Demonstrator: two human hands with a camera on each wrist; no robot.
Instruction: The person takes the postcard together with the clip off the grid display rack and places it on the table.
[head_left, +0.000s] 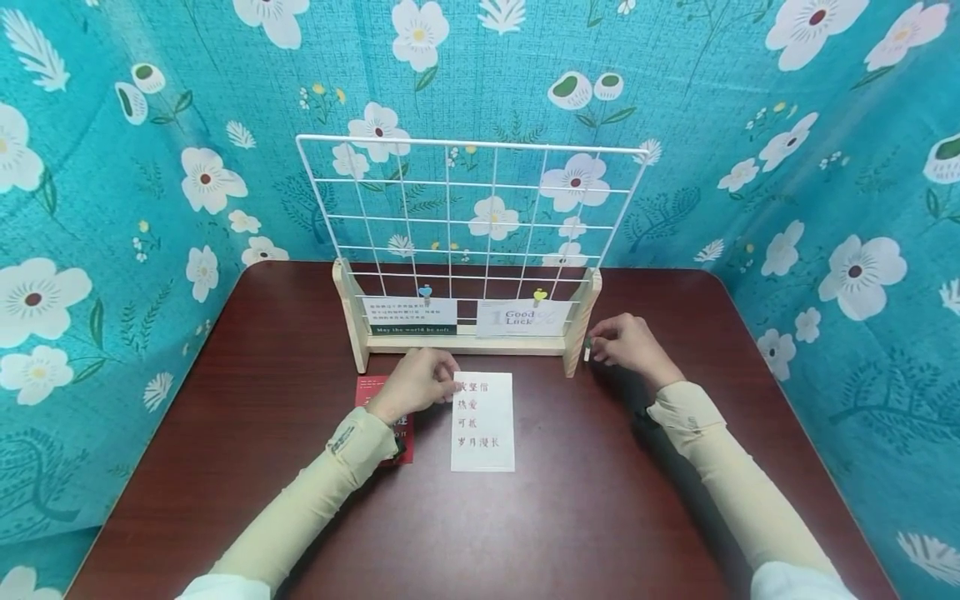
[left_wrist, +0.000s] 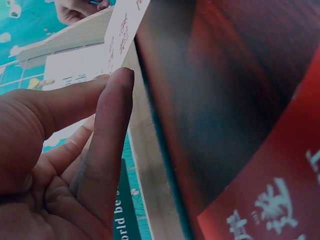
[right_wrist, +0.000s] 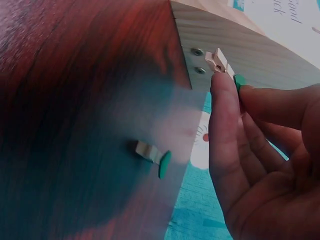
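A white card with red Chinese characters (head_left: 483, 422) is pinched at its upper left corner between the thumb and finger of my left hand (head_left: 420, 382); the left wrist view shows the card (left_wrist: 122, 32) nearly edge-on. My right hand (head_left: 632, 343) pinches a small wooden clothespin with a green top (right_wrist: 225, 67), beside the right wooden foot of a white wire grid stand (head_left: 581, 325). Another green-topped clothespin (right_wrist: 152, 154) lies on the table near that hand. Beneath my left wrist is a red card (head_left: 372, 387), partly covered.
On the stand's lower grid, a blue-topped clip (head_left: 426, 292) holds a card with dark green band (head_left: 412, 317), and a yellow-topped clip (head_left: 540, 296) holds a "Good Luck" card (head_left: 521, 321). The brown table (head_left: 585, 500) meets a flowered teal cloth (head_left: 480, 67) behind.
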